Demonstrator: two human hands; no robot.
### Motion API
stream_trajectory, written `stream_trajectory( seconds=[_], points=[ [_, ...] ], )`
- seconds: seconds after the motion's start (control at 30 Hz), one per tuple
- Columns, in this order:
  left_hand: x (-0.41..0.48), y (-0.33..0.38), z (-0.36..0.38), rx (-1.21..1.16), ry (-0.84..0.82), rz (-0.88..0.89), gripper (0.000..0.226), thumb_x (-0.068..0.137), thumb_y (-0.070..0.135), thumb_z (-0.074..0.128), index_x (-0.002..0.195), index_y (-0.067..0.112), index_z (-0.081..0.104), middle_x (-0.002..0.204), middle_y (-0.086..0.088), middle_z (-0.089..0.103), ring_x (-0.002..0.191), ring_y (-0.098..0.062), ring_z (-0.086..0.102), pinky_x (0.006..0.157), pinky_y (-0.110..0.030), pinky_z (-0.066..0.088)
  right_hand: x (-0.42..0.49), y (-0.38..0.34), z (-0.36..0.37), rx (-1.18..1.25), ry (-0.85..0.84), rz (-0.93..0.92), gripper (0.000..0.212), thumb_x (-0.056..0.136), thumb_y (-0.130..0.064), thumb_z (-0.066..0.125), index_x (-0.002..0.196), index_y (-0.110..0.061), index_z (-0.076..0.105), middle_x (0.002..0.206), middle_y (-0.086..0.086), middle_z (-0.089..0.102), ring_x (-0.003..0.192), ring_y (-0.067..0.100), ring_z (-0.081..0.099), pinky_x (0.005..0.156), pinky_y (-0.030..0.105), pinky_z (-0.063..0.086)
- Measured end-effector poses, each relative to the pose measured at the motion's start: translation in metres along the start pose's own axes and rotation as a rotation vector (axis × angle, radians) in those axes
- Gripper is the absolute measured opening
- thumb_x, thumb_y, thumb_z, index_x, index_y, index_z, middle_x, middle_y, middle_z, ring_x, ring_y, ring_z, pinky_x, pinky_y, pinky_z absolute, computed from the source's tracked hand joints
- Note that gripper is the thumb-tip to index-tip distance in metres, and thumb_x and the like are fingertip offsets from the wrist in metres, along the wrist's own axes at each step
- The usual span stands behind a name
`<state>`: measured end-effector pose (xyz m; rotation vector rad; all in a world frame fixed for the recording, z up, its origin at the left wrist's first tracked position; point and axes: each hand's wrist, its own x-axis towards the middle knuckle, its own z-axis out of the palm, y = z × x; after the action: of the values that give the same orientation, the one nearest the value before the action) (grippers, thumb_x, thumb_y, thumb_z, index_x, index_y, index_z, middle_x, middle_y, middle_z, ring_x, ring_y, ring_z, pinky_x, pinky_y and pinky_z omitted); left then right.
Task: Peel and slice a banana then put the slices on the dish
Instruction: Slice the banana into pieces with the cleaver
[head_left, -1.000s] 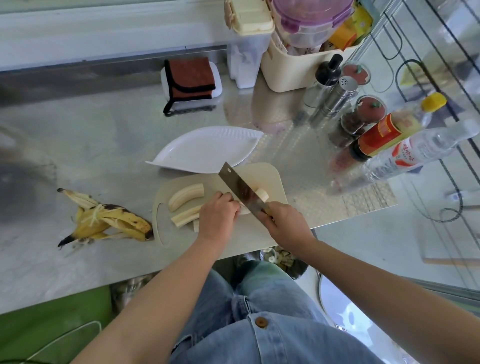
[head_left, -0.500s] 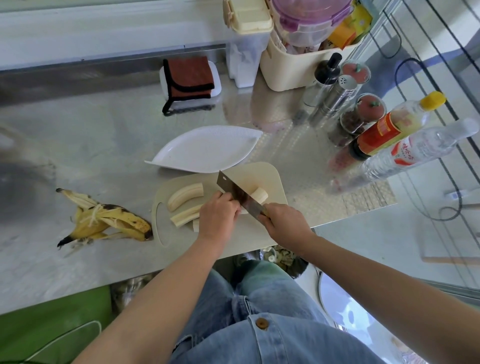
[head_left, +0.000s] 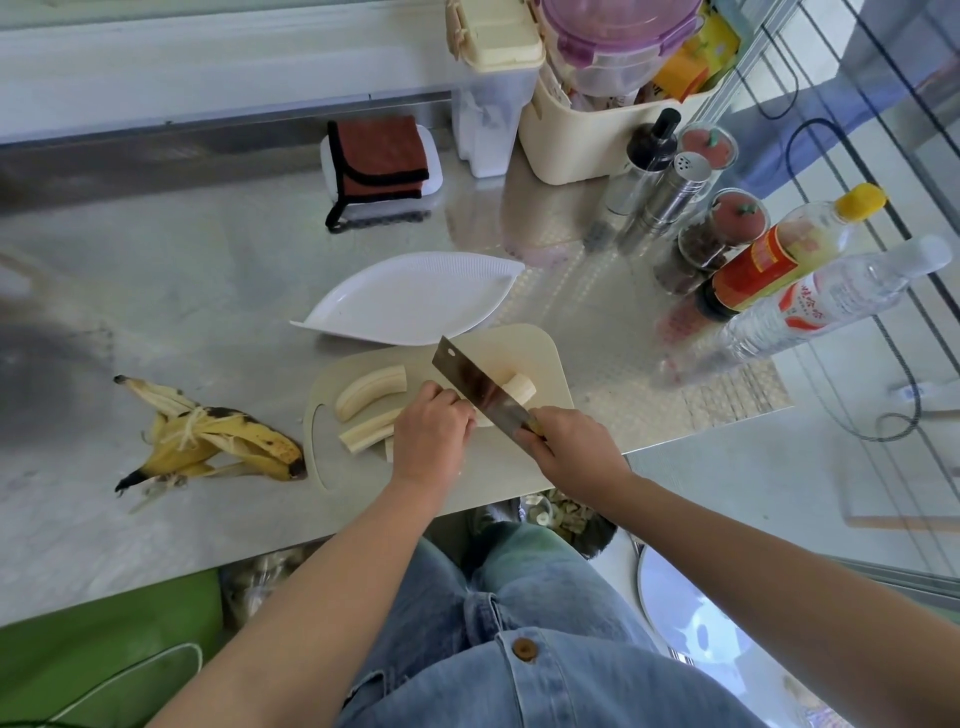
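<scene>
Left hand (head_left: 434, 436), fingers curled, pins the banana piece (head_left: 519, 388) to the cutting board (head_left: 543, 353), steadying it for the cleaver (head_left: 480, 385); right hand (head_left: 574, 453) grips its handle. Leaf-shaped dish (head_left: 410, 301) sits adjacent for slices.

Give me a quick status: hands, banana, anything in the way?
Right hand grips knife, blade at banana piece. Left hand holds that piece down. Dish without slices yet. Nothing blocking.

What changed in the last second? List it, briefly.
The knife, gripped by the right hand, chopped down into the banana, then lifted a little again. Nothing was taken hold of or let go. The left hand still steadies the banana on the board; the two other pieces, the peel and the empty dish stayed put.
</scene>
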<state>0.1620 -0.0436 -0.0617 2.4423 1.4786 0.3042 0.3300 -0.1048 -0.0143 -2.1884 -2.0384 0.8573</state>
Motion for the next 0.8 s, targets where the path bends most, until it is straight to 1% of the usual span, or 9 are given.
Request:
stream_trajectory(
  seconds=[0.1, 0.3, 0.37, 0.5, 0.6, 0.7, 0.8],
  points=[
    [0.000, 0.001, 0.000, -0.003, 0.004, 0.003, 0.008, 0.068, 0.011, 0.081, 0.067, 0.014, 0.074, 0.065, 0.004, 0.064, 0.074, -0.020, 0.055, 0.049, -0.025, 0.035, 0.001, -0.002, 0.001, -0.016, -0.006, 0.006, 0.026, 0.100, -0.030, 0.042, 0.078, -0.016, 0.042, 0.074, 0.000, 0.047, 0.065, 0.021, 0.046, 0.057, 0.030, 0.032],
    [0.002, 0.000, 0.000, -0.011, -0.006, -0.003, 0.008, 0.068, 0.010, 0.082, 0.067, 0.015, 0.074, 0.065, 0.003, 0.065, 0.073, -0.021, 0.055, 0.051, -0.025, 0.035, 0.004, -0.001, 0.003, -0.049, -0.011, 0.013, 0.024, 0.100, -0.031, 0.040, 0.081, -0.017, 0.042, 0.076, 0.000, 0.047, 0.067, 0.021, 0.047, 0.058, 0.030, 0.034],
    [0.002, 0.000, 0.001, -0.012, -0.016, -0.003, 0.009, 0.068, 0.010, 0.081, 0.066, 0.015, 0.073, 0.065, 0.003, 0.064, 0.073, -0.021, 0.055, 0.050, -0.025, 0.035, 0.006, 0.000, 0.007, -0.058, -0.021, 0.022, 0.023, 0.100, -0.031, 0.040, 0.082, -0.017, 0.044, 0.077, 0.000, 0.048, 0.068, 0.022, 0.049, 0.058, 0.031, 0.038],
    [0.004, -0.001, 0.002, -0.006, -0.036, -0.003, 0.010, 0.069, 0.012, 0.081, 0.066, 0.016, 0.072, 0.067, 0.004, 0.064, 0.074, -0.020, 0.055, 0.050, -0.026, 0.037, 0.011, 0.001, 0.013, -0.062, -0.047, 0.049, 0.023, 0.099, -0.031, 0.041, 0.094, -0.013, 0.054, 0.081, 0.001, 0.052, 0.073, 0.023, 0.054, 0.064, 0.037, 0.048],
    [0.004, 0.001, -0.001, -0.005, -0.038, -0.002, 0.010, 0.068, 0.011, 0.081, 0.067, 0.016, 0.073, 0.067, 0.004, 0.064, 0.073, -0.020, 0.055, 0.050, -0.025, 0.034, 0.012, 0.001, 0.015, -0.025, -0.035, 0.055, 0.026, 0.099, -0.033, 0.041, 0.092, -0.013, 0.055, 0.083, 0.002, 0.055, 0.073, 0.023, 0.053, 0.064, 0.037, 0.048],
    [0.004, 0.002, -0.003, -0.003, -0.041, -0.007, 0.012, 0.065, 0.009, 0.083, 0.064, 0.016, 0.073, 0.063, 0.004, 0.062, 0.070, -0.019, 0.053, 0.049, -0.024, 0.029, 0.007, 0.001, 0.012, 0.021, 0.017, 0.035, 0.030, 0.099, -0.034, 0.041, 0.089, -0.010, 0.055, 0.079, 0.002, 0.053, 0.069, 0.023, 0.052, 0.061, 0.037, 0.047],
    [0.004, 0.002, -0.002, 0.005, -0.048, -0.023, 0.017, 0.062, 0.006, 0.083, 0.060, 0.017, 0.071, 0.061, 0.004, 0.061, 0.069, -0.019, 0.053, 0.048, -0.024, 0.028, 0.004, 0.001, 0.006, 0.039, 0.045, 0.011, 0.031, 0.099, -0.034, 0.042, 0.082, -0.010, 0.051, 0.074, 0.001, 0.049, 0.064, 0.022, 0.048, 0.056, 0.035, 0.041]
  ],
)
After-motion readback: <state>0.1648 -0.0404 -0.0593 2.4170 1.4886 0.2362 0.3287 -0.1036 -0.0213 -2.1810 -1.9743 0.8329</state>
